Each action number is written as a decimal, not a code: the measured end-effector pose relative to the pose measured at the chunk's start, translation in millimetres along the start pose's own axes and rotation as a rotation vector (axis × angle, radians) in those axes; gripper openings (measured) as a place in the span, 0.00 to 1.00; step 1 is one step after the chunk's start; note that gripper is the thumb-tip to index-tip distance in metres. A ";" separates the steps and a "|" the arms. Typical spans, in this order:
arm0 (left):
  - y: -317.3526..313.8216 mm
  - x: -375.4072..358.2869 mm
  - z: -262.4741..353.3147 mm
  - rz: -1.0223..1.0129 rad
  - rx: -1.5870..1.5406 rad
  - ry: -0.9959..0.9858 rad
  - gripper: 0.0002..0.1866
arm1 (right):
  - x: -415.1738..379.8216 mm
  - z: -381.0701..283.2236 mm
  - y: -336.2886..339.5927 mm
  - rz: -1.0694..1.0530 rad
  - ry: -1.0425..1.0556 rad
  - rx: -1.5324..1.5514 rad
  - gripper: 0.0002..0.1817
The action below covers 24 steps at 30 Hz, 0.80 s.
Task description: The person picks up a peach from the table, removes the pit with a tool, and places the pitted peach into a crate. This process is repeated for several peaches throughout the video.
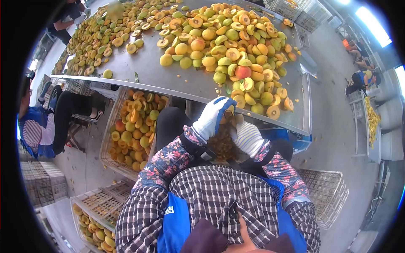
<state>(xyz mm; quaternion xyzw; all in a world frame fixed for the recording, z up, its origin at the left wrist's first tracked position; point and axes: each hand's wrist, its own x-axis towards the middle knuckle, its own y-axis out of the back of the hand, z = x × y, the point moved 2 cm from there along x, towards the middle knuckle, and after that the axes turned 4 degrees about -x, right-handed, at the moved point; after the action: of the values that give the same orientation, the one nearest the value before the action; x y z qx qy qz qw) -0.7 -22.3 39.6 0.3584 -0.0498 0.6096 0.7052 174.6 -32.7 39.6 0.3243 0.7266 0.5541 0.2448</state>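
My left hand (213, 118), in a white glove with blue coating, is closed with its fingers curled at the table's front edge. My right hand (249, 137), in a striped white glove, is closed close beside it. Between them the two hands grip a fruit that looks like a peach (230, 113), mostly hidden by the gloves. Any tool in the fingers cannot be made out. Below the hands, between my knees, lies a brownish heap (221, 147), perhaps of pits. Just beyond them on the table is a large pile of halved and whole peaches (236, 50).
The metal table (139, 67) carries more peach halves (90, 46) at the left. A crate of peaches (110, 145) stands by my left leg, another crate (95, 206) behind it. An open-lattice crate (325, 196) is at my right. A co-worker (38, 126) sits at the left.
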 end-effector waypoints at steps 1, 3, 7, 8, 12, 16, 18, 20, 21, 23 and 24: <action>-1.4 -0.9 -1.8 0.039 -0.009 -0.001 0.21 | -1.7 -1.2 -7.8 0.121 0.027 0.111 0.19; -6.1 -5.0 -4.8 0.076 -0.076 0.054 0.22 | -2.1 -10.5 -2.8 0.288 0.082 0.258 0.17; -13.7 -7.7 -7.0 0.170 -0.478 0.286 0.19 | -2.7 -8.2 0.8 0.204 0.010 0.196 0.17; -9.9 -5.5 -8.1 0.157 -0.477 0.280 0.19 | -0.9 -2.3 8.0 0.215 0.001 0.196 0.17; 4.2 0.8 9.3 -0.013 0.024 -0.006 0.24 | 0.6 -2.2 19.8 0.043 0.047 0.008 0.18; -13.5 -6.5 -14.7 0.104 -0.487 0.336 0.22 | -2.0 -3.7 -12.3 -0.001 -0.040 0.071 0.20; -22.4 -12.6 -18.9 0.204 -0.956 0.639 0.21 | -4.4 -9.9 -19.1 0.390 0.055 0.310 0.22; -16.3 -12.9 -6.1 0.193 -0.357 0.251 0.20 | -4.7 -8.2 -10.1 0.411 0.082 0.342 0.22; -15.7 -13.0 -7.4 0.183 -0.354 0.247 0.20 | -4.0 -4.6 -6.2 0.183 0.009 0.234 0.22; -14.4 -11.3 -11.1 0.061 -0.425 0.170 0.19 | -2.4 -4.6 17.2 -0.042 -0.019 0.049 0.20; -11.0 -8.7 -9.6 0.054 -0.427 0.165 0.19 | -3.2 -1.4 18.7 -0.036 -0.026 0.047 0.20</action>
<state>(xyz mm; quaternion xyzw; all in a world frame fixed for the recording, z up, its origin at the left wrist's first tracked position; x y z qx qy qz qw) 3.5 -24.0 23.2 0.1488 -0.1294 0.6310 0.7503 179.4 -32.7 58.1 0.3242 0.7420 0.5280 0.2562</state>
